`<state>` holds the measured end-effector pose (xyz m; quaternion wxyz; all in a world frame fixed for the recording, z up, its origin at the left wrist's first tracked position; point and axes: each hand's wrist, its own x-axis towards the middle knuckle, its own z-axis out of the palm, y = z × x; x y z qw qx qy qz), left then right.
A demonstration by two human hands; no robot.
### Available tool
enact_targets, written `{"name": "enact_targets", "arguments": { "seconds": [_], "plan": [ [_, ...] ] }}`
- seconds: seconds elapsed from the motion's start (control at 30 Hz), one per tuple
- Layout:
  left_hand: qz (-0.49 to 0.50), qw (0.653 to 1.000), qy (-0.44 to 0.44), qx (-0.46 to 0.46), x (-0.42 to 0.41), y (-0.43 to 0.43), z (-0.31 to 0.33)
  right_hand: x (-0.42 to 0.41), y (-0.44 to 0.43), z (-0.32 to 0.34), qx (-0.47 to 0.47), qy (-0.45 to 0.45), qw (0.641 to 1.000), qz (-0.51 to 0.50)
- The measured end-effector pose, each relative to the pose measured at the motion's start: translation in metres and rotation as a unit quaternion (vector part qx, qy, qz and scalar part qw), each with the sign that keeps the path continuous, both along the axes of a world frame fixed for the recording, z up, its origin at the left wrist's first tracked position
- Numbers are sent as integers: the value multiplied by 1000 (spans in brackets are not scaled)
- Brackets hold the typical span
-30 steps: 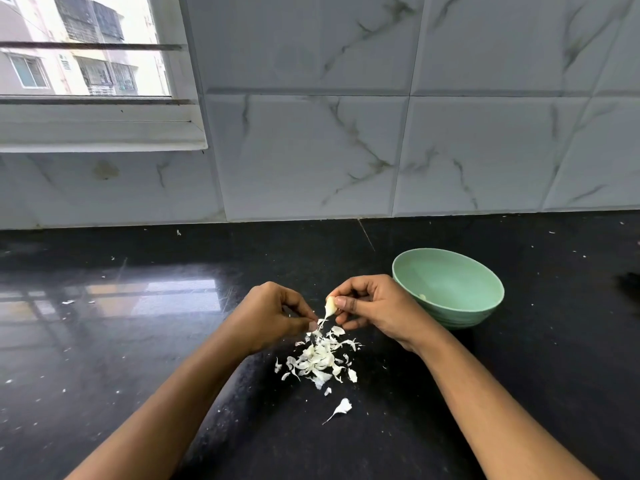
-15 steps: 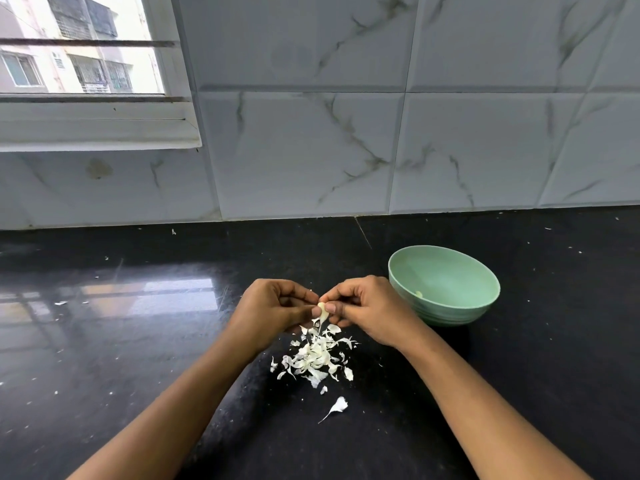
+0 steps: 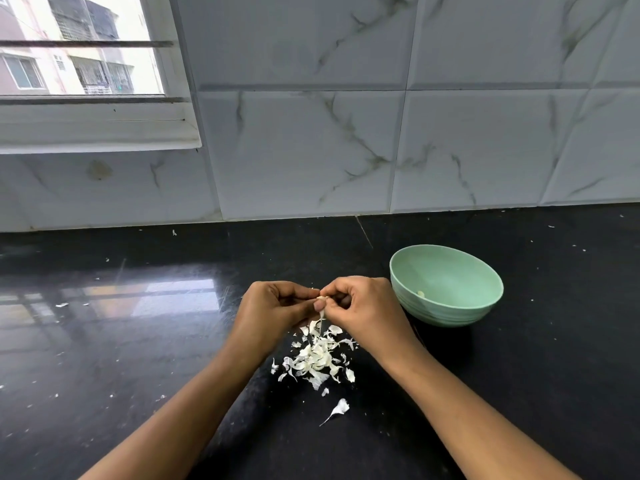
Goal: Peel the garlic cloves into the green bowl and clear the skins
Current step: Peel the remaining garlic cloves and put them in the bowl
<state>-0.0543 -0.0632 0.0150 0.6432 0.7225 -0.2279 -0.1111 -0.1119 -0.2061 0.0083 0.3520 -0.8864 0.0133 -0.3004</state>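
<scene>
My left hand (image 3: 273, 308) and my right hand (image 3: 363, 306) meet fingertip to fingertip above the black counter, both pinching a small garlic clove (image 3: 321, 298) that is mostly hidden by the fingers. A thin strip of skin (image 3: 322, 318) hangs down from the clove. Directly below lies a pile of white garlic skins (image 3: 317, 358), with one larger loose skin (image 3: 338, 409) nearer to me. The green bowl (image 3: 450, 306) stands just right of my right hand, and a peeled clove (image 3: 421, 294) shows inside it.
The black stone counter (image 3: 138, 341) runs back to a marble-tiled wall (image 3: 346, 150). A window with a white sill (image 3: 93, 129) is at the upper left. Tiny skin flecks are scattered over the counter on the left and far right.
My hands have closed together around the clove, which was held up in plain sight by my right hand a second ago. A strip of skin now hangs from it.
</scene>
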Motion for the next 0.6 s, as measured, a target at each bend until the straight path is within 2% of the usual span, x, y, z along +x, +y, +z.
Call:
{"name": "enact_targets", "arguments": {
  "seconds": [0.3, 0.43, 0.53, 0.6],
  "plan": [
    [16, 999, -47, -10, -2, -3, -5, -1, 7, -1, -28, -39, 998, -30],
    [-11, 999, 3, -51, -1, -2, -5, 0, 1, 1, 89, 3, 996, -31],
    [-34, 994, 58, -87, 3, -2, -6, 3, -4, 2, 208, 49, 977, -11],
    [-37, 991, 88, -95, 6, -3, -7, 4, -8, 3, 249, 72, 966, -10]
  ]
}}
